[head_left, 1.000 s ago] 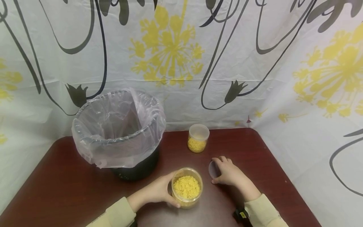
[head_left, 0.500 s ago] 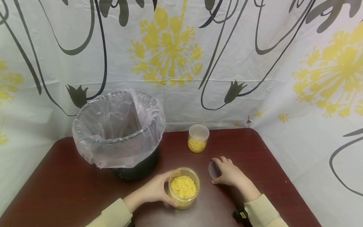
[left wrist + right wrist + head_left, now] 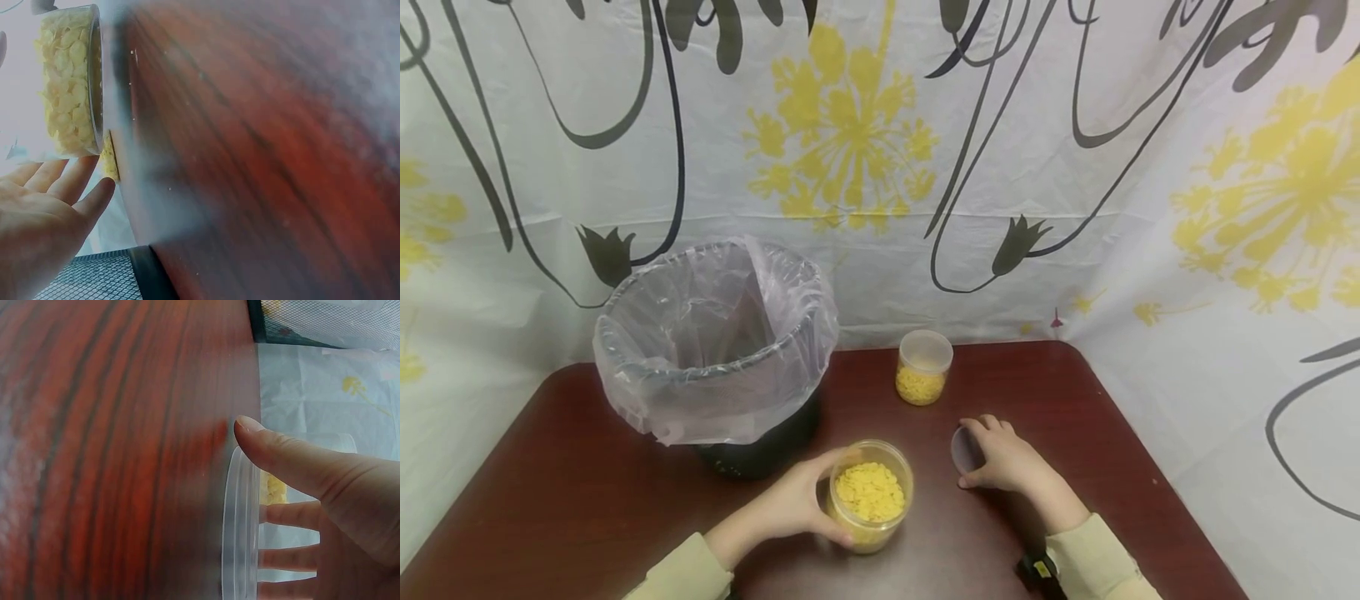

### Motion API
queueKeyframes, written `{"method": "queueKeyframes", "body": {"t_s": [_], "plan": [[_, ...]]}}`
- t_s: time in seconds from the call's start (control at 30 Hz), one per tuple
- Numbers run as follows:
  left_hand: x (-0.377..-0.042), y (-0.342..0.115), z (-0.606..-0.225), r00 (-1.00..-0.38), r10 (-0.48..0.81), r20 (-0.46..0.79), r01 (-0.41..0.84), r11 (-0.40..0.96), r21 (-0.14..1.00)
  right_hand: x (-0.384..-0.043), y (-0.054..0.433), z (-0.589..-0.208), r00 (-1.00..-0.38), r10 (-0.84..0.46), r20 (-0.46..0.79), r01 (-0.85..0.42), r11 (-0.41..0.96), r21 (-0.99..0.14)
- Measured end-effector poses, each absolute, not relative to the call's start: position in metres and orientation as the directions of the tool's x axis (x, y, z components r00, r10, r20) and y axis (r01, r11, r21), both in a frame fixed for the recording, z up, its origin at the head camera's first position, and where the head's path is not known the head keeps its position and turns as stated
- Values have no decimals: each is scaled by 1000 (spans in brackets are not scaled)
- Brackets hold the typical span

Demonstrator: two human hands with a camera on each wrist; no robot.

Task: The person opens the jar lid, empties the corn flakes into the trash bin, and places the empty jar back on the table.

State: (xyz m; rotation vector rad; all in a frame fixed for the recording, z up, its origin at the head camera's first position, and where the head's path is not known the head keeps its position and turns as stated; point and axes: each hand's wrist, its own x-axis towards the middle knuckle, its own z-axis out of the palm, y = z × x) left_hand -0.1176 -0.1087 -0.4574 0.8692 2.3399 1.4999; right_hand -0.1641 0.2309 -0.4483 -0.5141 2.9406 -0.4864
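Observation:
My left hand (image 3: 801, 500) grips a clear open jar (image 3: 868, 542) around its left side, thumb at the front and fingers behind. Yellow flakes (image 3: 870, 492) fill most of that jar; in the left wrist view they (image 3: 65, 81) show through its wall. To the right, my right hand (image 3: 1007, 458) holds a round translucent lid (image 3: 967, 450) by its edge, low over the table. In the right wrist view the thumb lies at the rim of the lid (image 3: 240, 531), and the fingers reach behind it.
A second jar (image 3: 923, 371), partly filled with yellow flakes, stands farther back. A dark mesh bin (image 3: 767, 446) with a clear plastic liner (image 3: 715, 400) is at the left on the reddish-brown table (image 3: 587, 517). Patterned white cloth (image 3: 865, 283) hangs behind and to the sides.
My left hand has shifted left with the jar of flakes in its grip, away from the lid. The right hand and the lid have stayed in place.

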Motion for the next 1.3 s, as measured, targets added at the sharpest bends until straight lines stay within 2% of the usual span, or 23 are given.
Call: {"method": "queueKeyframes", "body": {"t_s": [0.6, 0.93, 1.13, 1.3], "plan": [[-107, -122, -441, -829, 542, 135, 363, 341, 867, -165, 231, -447, -935, -346, -74, -306, 896, -322], [-103, -133, -425, -820, 547, 171, 405, 342, 848, -168, 230, -439, -929, -355, -110, -310, 903, -298], [-98, -139, -413, -821, 534, 202, 433, 353, 829, -175, 225, -428, -925, -374, -59, -345, 897, -277], [-95, -143, -406, -822, 519, 233, 467, 380, 799, -181, 219, -411, -919, -393, 26, -380, 868, -319]]}}
